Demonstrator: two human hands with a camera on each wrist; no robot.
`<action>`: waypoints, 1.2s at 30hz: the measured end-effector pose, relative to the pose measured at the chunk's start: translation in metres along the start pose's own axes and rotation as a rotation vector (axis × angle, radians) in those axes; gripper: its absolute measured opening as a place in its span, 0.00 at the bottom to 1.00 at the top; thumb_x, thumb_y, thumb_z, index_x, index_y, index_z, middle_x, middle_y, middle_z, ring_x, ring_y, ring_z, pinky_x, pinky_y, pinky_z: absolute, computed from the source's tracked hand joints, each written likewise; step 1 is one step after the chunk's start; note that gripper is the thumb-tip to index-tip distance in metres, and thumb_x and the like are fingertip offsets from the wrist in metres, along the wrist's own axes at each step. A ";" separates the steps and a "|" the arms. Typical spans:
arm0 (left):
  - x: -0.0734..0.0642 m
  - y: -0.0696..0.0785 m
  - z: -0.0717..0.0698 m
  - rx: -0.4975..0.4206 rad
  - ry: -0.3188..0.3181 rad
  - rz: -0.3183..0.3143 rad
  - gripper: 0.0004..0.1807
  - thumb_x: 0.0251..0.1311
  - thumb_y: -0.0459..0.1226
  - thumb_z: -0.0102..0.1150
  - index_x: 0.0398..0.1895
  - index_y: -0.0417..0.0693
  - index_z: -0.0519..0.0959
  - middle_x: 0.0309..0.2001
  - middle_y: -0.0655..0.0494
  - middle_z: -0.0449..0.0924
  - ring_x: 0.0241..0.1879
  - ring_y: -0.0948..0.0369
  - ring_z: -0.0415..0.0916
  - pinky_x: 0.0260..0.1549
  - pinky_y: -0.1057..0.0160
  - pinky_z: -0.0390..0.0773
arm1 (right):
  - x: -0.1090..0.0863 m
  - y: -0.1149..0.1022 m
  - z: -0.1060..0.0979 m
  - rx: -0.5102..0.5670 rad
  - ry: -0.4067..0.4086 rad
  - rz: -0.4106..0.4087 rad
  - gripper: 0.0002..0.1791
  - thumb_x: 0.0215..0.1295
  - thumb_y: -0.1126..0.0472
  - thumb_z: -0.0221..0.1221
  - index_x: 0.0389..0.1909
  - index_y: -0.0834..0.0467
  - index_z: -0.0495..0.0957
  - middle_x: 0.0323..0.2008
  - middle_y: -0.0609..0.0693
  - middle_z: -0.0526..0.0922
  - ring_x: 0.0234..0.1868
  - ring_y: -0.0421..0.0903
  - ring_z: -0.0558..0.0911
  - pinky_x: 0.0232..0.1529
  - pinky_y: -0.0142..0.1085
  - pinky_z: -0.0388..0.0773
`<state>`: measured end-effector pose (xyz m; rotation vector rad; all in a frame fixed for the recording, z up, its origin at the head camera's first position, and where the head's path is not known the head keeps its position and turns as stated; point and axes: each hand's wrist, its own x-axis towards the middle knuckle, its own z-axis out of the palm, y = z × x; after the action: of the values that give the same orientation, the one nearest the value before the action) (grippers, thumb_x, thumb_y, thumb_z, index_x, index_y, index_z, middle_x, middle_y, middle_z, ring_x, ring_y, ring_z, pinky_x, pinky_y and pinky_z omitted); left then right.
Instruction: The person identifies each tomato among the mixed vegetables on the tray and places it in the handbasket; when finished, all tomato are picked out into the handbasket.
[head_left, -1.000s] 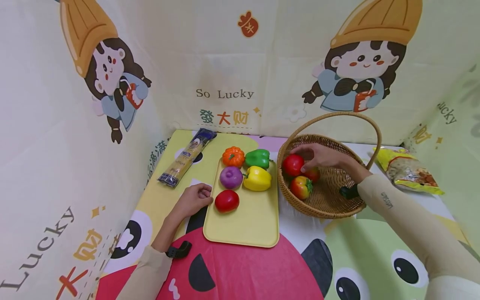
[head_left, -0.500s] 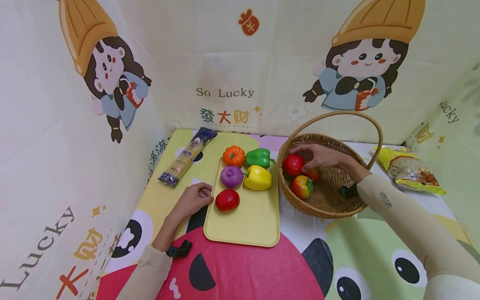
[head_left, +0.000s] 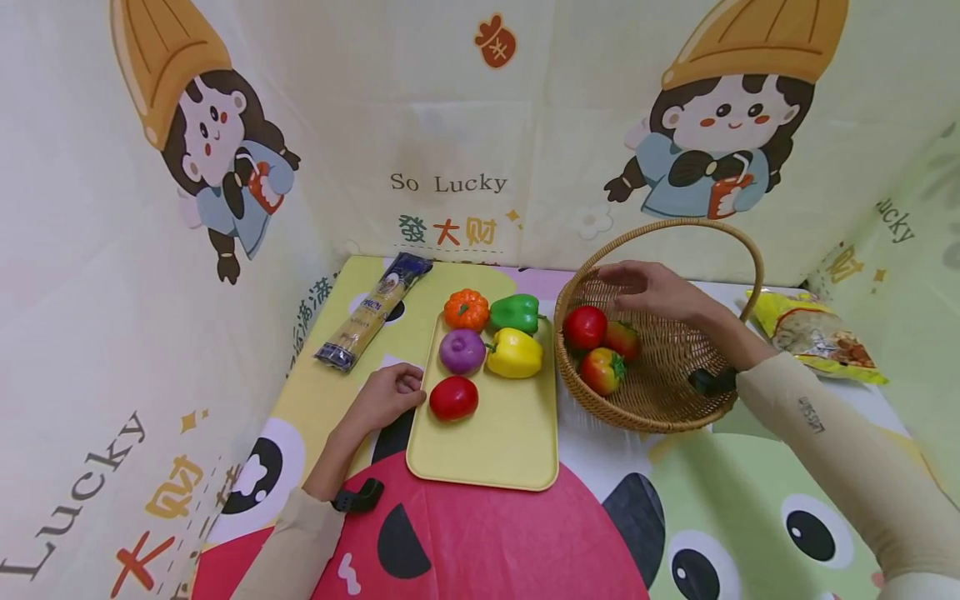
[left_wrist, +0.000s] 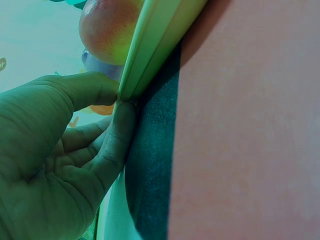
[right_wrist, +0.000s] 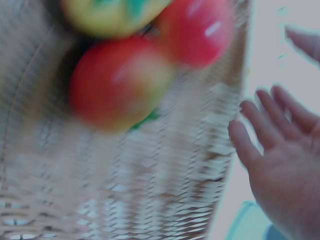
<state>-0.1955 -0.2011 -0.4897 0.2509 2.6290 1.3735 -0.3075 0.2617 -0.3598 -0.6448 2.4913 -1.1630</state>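
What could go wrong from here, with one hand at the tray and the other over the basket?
The left hand pinches the edge of the yellow tray; lifting it might roll the nearby red fruit. The right hand is near the handle; snagging it could tip the basket.

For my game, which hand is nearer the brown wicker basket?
Right: the right hand is over the basket; the left hand is farther left, pinching the rectangular yellow tray.

Yellow tray [head_left: 506,435] — flat, beside wicker basket [head_left: 666,379]
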 end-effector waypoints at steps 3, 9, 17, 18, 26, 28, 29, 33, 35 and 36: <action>0.000 -0.001 0.000 -0.002 -0.001 0.001 0.18 0.58 0.36 0.66 0.49 0.37 0.79 0.36 0.54 0.80 0.35 0.60 0.78 0.39 0.60 0.77 | -0.017 -0.023 0.002 -0.052 0.153 0.032 0.30 0.67 0.54 0.63 0.67 0.58 0.68 0.64 0.57 0.73 0.63 0.54 0.73 0.60 0.53 0.69; 0.004 0.000 0.000 -0.010 -0.005 0.007 0.18 0.58 0.36 0.66 0.49 0.37 0.79 0.36 0.54 0.80 0.35 0.59 0.78 0.40 0.59 0.77 | -0.063 -0.063 0.018 -0.005 0.359 0.012 0.34 0.66 0.51 0.64 0.71 0.53 0.65 0.65 0.52 0.72 0.64 0.53 0.72 0.56 0.35 0.73; 0.003 -0.002 0.000 0.013 -0.011 -0.001 0.18 0.58 0.37 0.66 0.49 0.37 0.79 0.36 0.54 0.80 0.35 0.59 0.77 0.39 0.60 0.77 | -0.112 -0.105 0.081 0.173 0.547 -0.158 0.31 0.63 0.66 0.66 0.67 0.55 0.70 0.62 0.51 0.74 0.63 0.49 0.73 0.57 0.29 0.70; 0.003 -0.003 0.001 0.013 -0.010 -0.004 0.18 0.58 0.37 0.66 0.50 0.37 0.79 0.36 0.54 0.80 0.35 0.59 0.77 0.39 0.60 0.76 | -0.113 -0.108 0.091 0.184 0.538 -0.186 0.32 0.62 0.68 0.66 0.67 0.56 0.70 0.62 0.51 0.74 0.63 0.49 0.73 0.57 0.29 0.70; 0.002 -0.003 0.000 0.012 -0.002 -0.008 0.19 0.58 0.38 0.66 0.50 0.37 0.79 0.37 0.53 0.80 0.35 0.59 0.78 0.38 0.62 0.76 | -0.100 -0.114 0.173 0.160 0.381 -0.169 0.37 0.57 0.56 0.72 0.67 0.53 0.70 0.64 0.45 0.72 0.63 0.46 0.73 0.61 0.44 0.69; 0.002 -0.003 0.000 0.017 -0.001 -0.014 0.18 0.58 0.38 0.66 0.50 0.37 0.79 0.36 0.53 0.80 0.35 0.59 0.78 0.38 0.63 0.76 | -0.089 -0.112 0.194 0.146 0.345 -0.133 0.40 0.55 0.50 0.73 0.68 0.51 0.68 0.64 0.43 0.71 0.63 0.45 0.72 0.61 0.45 0.70; 0.002 -0.003 0.000 0.019 0.000 -0.016 0.18 0.58 0.38 0.66 0.50 0.38 0.79 0.36 0.53 0.80 0.35 0.59 0.78 0.38 0.63 0.77 | -0.083 -0.110 0.204 0.142 0.334 -0.120 0.41 0.55 0.48 0.73 0.69 0.51 0.68 0.64 0.42 0.71 0.63 0.44 0.72 0.60 0.46 0.71; 0.002 -0.003 0.000 0.025 0.007 -0.016 0.18 0.58 0.37 0.66 0.49 0.37 0.79 0.36 0.54 0.80 0.35 0.59 0.78 0.38 0.62 0.77 | -0.055 -0.102 0.239 0.126 0.322 -0.106 0.45 0.52 0.47 0.74 0.70 0.54 0.67 0.64 0.46 0.71 0.63 0.48 0.71 0.58 0.49 0.72; 0.002 -0.003 0.001 0.023 0.007 -0.014 0.18 0.58 0.37 0.66 0.49 0.38 0.79 0.36 0.54 0.80 0.35 0.59 0.78 0.38 0.61 0.77 | -0.043 -0.099 0.252 0.131 0.326 -0.087 0.46 0.51 0.47 0.74 0.70 0.56 0.67 0.64 0.50 0.71 0.63 0.52 0.71 0.57 0.50 0.72; 0.002 -0.002 0.001 0.023 0.007 -0.014 0.18 0.58 0.37 0.66 0.49 0.38 0.79 0.36 0.54 0.80 0.34 0.59 0.78 0.39 0.61 0.77 | -0.037 -0.098 0.257 0.142 0.328 -0.077 0.46 0.51 0.47 0.74 0.70 0.58 0.66 0.64 0.52 0.71 0.63 0.53 0.71 0.57 0.51 0.72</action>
<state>-0.1974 -0.2008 -0.4927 0.2307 2.6484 1.3433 -0.1318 0.0617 -0.4396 -0.5536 2.6320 -1.5700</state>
